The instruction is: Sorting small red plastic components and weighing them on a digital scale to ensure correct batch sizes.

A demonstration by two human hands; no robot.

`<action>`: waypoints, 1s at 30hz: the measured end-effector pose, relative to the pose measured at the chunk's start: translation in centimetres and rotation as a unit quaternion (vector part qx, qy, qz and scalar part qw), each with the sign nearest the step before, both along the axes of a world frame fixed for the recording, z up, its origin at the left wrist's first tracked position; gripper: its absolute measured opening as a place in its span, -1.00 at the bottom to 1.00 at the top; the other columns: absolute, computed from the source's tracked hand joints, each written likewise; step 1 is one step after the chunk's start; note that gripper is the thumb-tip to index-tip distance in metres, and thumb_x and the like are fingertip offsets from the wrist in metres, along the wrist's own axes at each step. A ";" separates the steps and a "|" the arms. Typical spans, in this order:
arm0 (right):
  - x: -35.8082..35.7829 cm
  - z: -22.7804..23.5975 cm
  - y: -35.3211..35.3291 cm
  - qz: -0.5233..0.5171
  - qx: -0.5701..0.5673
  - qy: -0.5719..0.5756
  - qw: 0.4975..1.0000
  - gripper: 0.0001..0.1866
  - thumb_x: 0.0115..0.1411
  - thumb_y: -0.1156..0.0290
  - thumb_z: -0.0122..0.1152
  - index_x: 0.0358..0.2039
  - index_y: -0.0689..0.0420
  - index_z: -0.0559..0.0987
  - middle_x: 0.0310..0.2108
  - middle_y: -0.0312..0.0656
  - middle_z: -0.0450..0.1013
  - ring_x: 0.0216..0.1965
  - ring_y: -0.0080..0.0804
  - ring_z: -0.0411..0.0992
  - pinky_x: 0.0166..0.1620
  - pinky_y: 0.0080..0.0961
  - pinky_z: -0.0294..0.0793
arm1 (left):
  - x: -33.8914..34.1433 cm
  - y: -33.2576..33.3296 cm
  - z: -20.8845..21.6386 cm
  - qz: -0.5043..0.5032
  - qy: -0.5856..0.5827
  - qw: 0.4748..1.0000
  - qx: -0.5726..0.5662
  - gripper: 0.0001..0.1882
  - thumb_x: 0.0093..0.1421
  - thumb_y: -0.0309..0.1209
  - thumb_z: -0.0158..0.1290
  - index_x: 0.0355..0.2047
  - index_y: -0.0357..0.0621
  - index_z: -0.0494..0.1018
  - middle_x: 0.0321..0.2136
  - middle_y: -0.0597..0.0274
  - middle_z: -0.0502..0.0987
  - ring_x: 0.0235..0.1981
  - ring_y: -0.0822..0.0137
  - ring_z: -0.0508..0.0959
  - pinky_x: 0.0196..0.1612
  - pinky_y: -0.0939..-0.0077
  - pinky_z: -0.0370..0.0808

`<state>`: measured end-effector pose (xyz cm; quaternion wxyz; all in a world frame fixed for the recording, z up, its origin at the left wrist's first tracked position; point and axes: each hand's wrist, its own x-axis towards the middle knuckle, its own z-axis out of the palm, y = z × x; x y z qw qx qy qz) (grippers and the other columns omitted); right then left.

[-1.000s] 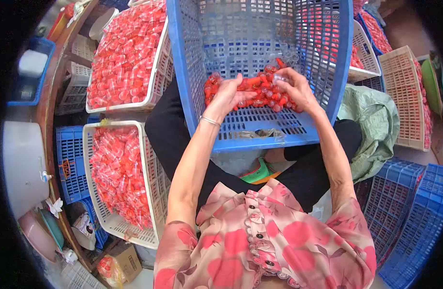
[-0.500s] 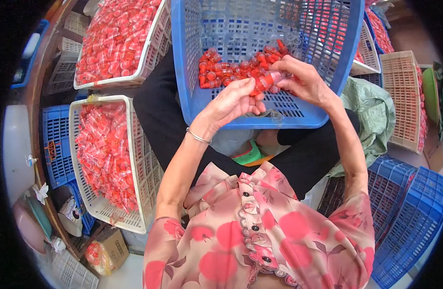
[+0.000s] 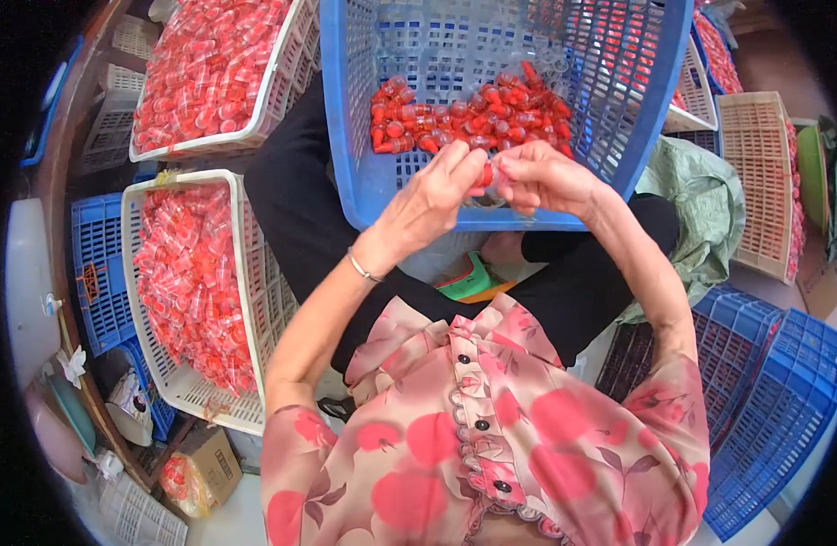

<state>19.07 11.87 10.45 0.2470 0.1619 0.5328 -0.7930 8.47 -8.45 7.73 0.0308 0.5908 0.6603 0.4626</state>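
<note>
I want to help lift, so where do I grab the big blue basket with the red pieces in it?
Probably by the two long side rims of the blue basket, from above: its opening faces up and those rims are mostly uncovered, while the left hand and right hand partly hide the near edge.

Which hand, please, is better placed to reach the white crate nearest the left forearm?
Probably the left hand: it is nearer the white crate than the right hand, though it holds a red piece.

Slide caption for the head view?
Left hand and right hand hold a red-and-clear piece at a blue crate.
</note>
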 end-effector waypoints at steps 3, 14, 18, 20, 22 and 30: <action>-1.0 0.0 -1.0 0.029 -0.113 -0.062 0.991 -0.62 0.31 0.25 0.09 -0.03 0.31 0.46 -0.42 -0.24 0.51 -0.56 -0.58 0.42 -0.42 -0.65 0.43 | -1.0 -1.9 0.0 -0.013 0.047 0.998 -0.027 -0.62 0.04 -0.54 0.14 -0.12 -0.24 0.33 -0.27 -0.01 0.45 -0.29 0.01 0.51 -0.18 0.25 0.46; -10.6 -13.2 15.9 -0.097 0.769 0.242 0.583 -0.66 0.17 0.34 0.17 -0.05 0.17 0.48 -0.28 -0.01 0.48 -0.20 -0.07 0.48 -0.19 -0.19 0.48 | -2.0 -21.7 2.1 0.633 0.235 0.703 -0.226 -0.66 0.17 -0.48 0.14 -0.05 -0.29 0.42 -0.10 -0.06 0.47 -0.12 -0.01 0.51 0.05 0.18 0.38; -12.7 -14.9 17.9 0.004 0.843 0.321 0.432 -0.68 0.08 0.43 0.14 -0.12 0.16 0.48 -0.23 0.02 0.46 -0.15 0.05 0.43 -0.14 -0.10 0.44 | 1.1 -15.9 5.7 0.549 0.152 0.809 -0.144 -0.67 0.14 -0.56 0.12 -0.06 -0.28 0.44 -0.13 -0.02 0.51 -0.09 0.01 0.51 0.08 0.18 0.36; -12.9 -15.1 18.6 0.049 0.857 0.309 0.410 -0.72 0.10 0.47 0.04 -0.13 0.15 0.47 -0.16 0.03 0.49 -0.10 0.04 0.44 -0.09 -0.09 0.45 | 1.7 -9.4 6.2 0.401 0.039 0.910 -0.102 -0.71 0.12 -0.60 0.09 -0.10 -0.26 0.47 -0.17 0.00 0.54 -0.11 0.03 0.52 0.01 0.22 0.43; -13.4 -14.5 18.0 0.046 0.855 0.288 0.429 -0.71 0.09 0.48 0.04 -0.13 0.15 0.48 -0.17 0.03 0.49 -0.11 0.04 0.45 -0.10 -0.10 0.45 | 0.6 -3.3 4.0 0.293 -0.010 0.949 -0.120 -0.68 0.08 -0.55 0.14 -0.12 -0.26 0.44 -0.16 -0.05 0.49 -0.13 -0.07 0.51 -0.09 0.19 0.49; -10.6 -11.0 15.1 0.000 0.807 0.166 0.567 -0.68 0.11 0.45 0.10 -0.12 0.31 0.46 -0.22 0.09 0.46 -0.13 0.02 0.47 -0.15 -0.21 0.47 | -5.8 9.3 -14.4 0.164 -0.056 0.826 -0.537 -0.66 0.00 -0.46 0.11 -0.16 -0.26 0.52 -0.05 -0.18 0.46 0.01 -0.09 0.48 -0.09 0.10 0.53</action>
